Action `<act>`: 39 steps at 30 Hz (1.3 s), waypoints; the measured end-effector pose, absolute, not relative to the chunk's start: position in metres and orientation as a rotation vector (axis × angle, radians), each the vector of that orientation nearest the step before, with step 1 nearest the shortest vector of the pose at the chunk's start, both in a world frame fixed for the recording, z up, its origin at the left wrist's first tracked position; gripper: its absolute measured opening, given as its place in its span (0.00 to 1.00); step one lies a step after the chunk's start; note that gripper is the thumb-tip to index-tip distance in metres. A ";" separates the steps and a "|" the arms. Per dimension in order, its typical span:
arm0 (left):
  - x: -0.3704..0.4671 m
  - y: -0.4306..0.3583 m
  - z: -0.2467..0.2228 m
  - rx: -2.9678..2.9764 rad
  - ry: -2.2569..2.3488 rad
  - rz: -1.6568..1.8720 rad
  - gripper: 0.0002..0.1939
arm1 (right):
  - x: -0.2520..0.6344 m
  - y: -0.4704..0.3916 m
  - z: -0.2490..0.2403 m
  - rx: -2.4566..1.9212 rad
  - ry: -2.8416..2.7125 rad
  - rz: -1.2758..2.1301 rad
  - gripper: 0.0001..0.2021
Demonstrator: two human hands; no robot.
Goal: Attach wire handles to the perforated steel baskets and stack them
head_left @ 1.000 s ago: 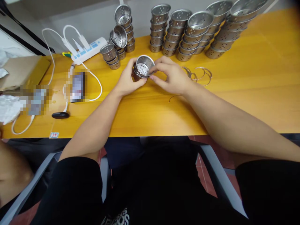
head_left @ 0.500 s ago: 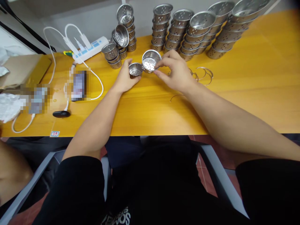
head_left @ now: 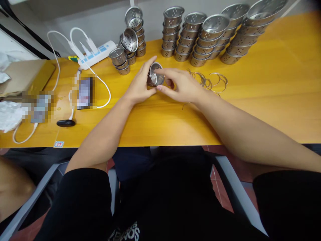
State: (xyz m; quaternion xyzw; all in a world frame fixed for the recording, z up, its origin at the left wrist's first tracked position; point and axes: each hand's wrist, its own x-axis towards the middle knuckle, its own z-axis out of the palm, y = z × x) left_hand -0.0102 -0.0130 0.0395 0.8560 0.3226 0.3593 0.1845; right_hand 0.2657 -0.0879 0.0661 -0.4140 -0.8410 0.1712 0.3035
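Note:
A small perforated metal cup (head_left: pixel 152 76) is tilted between my hands, its mouth turned toward the right. My left hand (head_left: pixel 137 85) wraps around its left side, thumb below and fingers above. With the index finger over the mouth and the thumb at the lower rim, my right hand (head_left: pixel 184 83) grips the cup from the right. Only one cup's mouth shows; whether a second cup sits inside or behind it is hidden. Thin wire rings (head_left: pixel 218 82) lie on the table just beyond my right wrist.
Stacks of perforated cups stand along the back, such as a tall stack (head_left: pixel 173 31) and a shorter stack (head_left: pixel 119 60). To the left are a white power strip (head_left: pixel 97 53) with cables, a phone (head_left: pixel 84 93) and a black oval object (head_left: pixel 65 123). The wooden table (head_left: pixel 160 130) ends near my lap.
Half a second ago each hand held its own cup side by side. Now both hands meet at one visible cup; my right hand has moved left and down, bringing its cup to the left one.

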 end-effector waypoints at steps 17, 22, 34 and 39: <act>-0.013 -0.002 0.033 2.511 0.847 0.920 0.48 | 0.274 -0.082 0.071 -1.016 -2.180 0.392 0.32; -0.015 0.006 0.024 2.576 0.787 0.889 0.51 | 0.275 -0.069 0.058 -0.919 -2.024 0.498 0.33; -0.024 0.017 0.025 2.450 0.902 1.129 0.52 | 0.290 -0.075 0.076 -1.093 -2.009 0.625 0.46; -0.039 0.039 0.011 2.235 1.069 1.328 0.51 | 0.324 -0.066 0.082 -1.344 -2.254 0.447 0.36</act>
